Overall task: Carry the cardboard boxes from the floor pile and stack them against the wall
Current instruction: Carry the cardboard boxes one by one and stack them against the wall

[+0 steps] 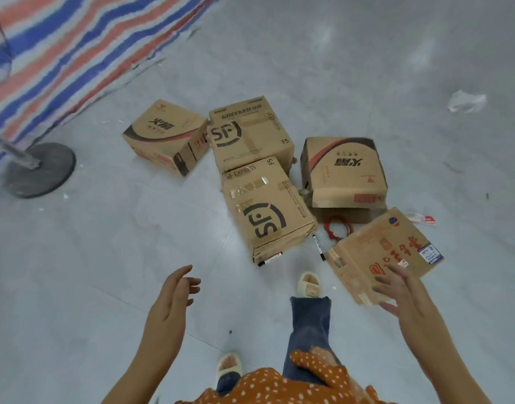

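Tan boxes (267,211) printed black, a red-white-blue striped tarp (69,45), grey floor (367,53) — and an orange white-dotted top (279,386).
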Tool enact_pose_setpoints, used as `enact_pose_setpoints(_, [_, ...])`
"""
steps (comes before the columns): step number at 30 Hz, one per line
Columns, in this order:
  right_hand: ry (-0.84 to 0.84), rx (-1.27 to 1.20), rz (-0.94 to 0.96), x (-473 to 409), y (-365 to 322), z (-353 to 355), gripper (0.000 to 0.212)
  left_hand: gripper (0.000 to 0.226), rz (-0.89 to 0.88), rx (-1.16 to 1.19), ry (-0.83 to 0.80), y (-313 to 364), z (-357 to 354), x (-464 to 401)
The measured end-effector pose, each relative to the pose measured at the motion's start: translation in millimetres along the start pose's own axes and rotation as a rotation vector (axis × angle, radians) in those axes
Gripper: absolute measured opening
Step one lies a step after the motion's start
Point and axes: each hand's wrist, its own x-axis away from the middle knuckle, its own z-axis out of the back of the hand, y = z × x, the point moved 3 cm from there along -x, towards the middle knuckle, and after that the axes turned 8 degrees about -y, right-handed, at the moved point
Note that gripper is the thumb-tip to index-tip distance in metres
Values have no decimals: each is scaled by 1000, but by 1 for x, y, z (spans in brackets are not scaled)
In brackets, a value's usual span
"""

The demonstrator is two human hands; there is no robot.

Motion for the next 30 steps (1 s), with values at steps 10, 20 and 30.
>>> enact_pose_setpoints(10, [-405,300,-28,-279,-36,25,19,35,307,4,142,-9,-108,-162])
enact_pose_setpoints(20, [-456,427,-240,-519,140,-111,46,54,764,-41,73,-226,-215,-359])
enact_pose_setpoints(30, [-513,88,-258,-604,266,-183,27,65,556,429,-1,-340,-271,-424])
